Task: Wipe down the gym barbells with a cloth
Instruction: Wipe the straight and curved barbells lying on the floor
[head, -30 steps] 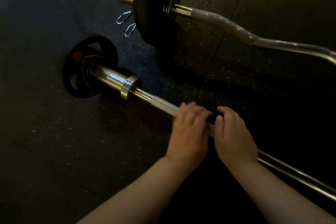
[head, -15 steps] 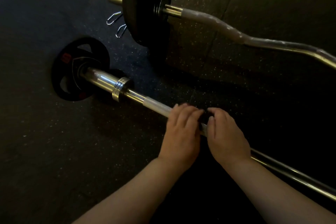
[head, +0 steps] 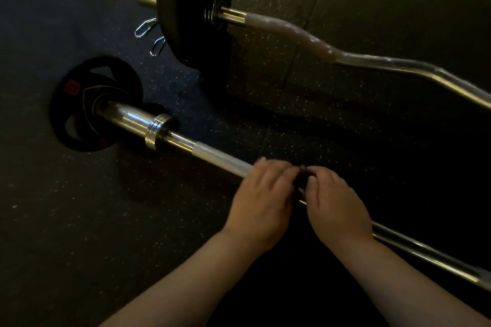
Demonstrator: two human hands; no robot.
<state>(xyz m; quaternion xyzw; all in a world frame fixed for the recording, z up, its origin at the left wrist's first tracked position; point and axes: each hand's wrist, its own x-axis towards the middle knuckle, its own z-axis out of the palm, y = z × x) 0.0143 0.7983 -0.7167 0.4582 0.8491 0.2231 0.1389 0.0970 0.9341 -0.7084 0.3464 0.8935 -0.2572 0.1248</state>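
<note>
The straight barbell (head: 220, 159) lies on the floor, running diagonally from the middle left to the lower right edge. Both hands sit side by side on its shaft, about midway along the visible length. The left hand (head: 261, 202) is draped over the bar with its fingers curled across the top. The right hand (head: 338, 210), just beside it, curls its fingers and thumb round a dark cloth (head: 301, 180) held against the bar. Only a small bunched patch of the cloth shows between the two hands; the rest is hidden under the fingers or lost in shadow.

The floor (head: 79, 220) is dark matting with a seam running up the middle. A curl bar (head: 372, 60) lies beyond the hands, well apart from them, carrying a large plate (head: 186, 8) that stands on edge. A small plate (head: 79, 103) sits at the straight bar's far left end, with a ringed collar (head: 156, 133) on the sleeve. Two wire spring clips (head: 148, 28) lie beside the large plate.

The matting is rubber, flecked with pale specks. Both bars are shiny chrome, turning matte and grey along their grip sections. The curl bar bends in waves. Both plates are black discs; the small one has cut-out openings and a red mark.
</note>
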